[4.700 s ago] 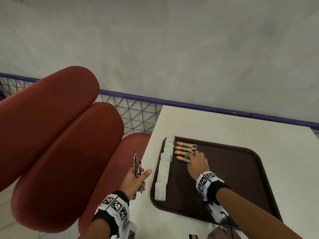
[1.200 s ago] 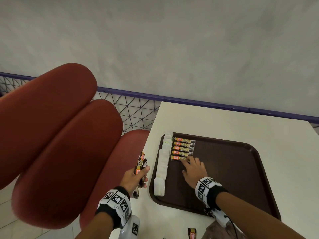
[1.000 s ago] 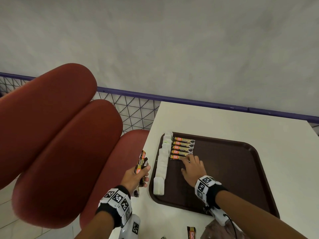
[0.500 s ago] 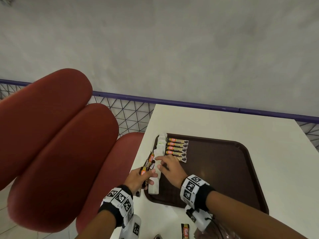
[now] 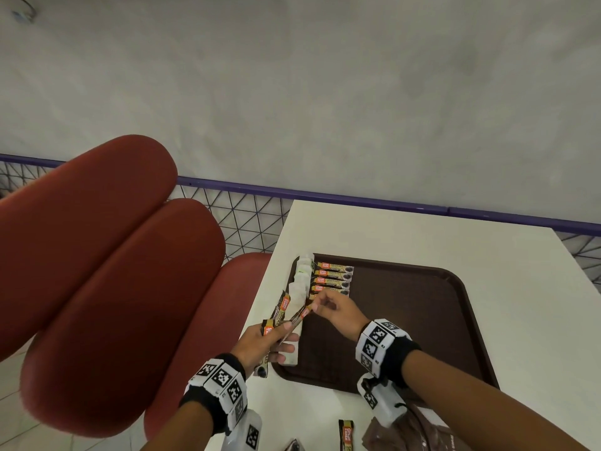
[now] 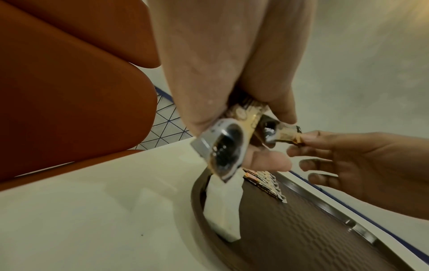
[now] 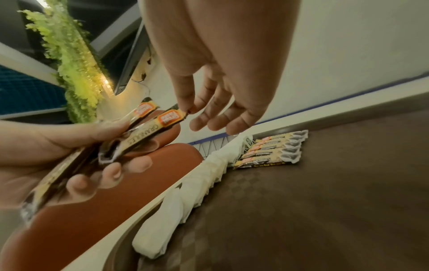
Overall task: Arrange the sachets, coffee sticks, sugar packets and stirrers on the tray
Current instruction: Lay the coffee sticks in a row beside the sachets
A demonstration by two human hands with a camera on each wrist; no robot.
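Note:
A dark brown tray (image 5: 406,320) lies on the white table (image 5: 422,236). Along its left rim runs a row of white sachets (image 5: 300,288), and beside them several coffee sticks (image 5: 333,278) lie side by side at the far left corner. My left hand (image 5: 260,340) hovers over the tray's left edge and grips a bundle of coffee sticks (image 5: 276,315). My right hand (image 5: 335,312) pinches the orange end of one stick (image 5: 300,315) from that bundle between thumb and forefinger, as the right wrist view shows at the stick (image 7: 171,116). The tray (image 6: 301,229) shows under both hands.
A red padded seat (image 5: 97,271) stands close on the left, with a purple-railed mesh fence (image 5: 247,219) behind the table. At the near table edge lie a loose coffee stick (image 5: 346,434) and a brown wrapper (image 5: 406,434).
My right hand left the laid row of sticks, moved left to the bundle, and now pinches one stick. My left hand brought the bundle right, over the tray's edge.

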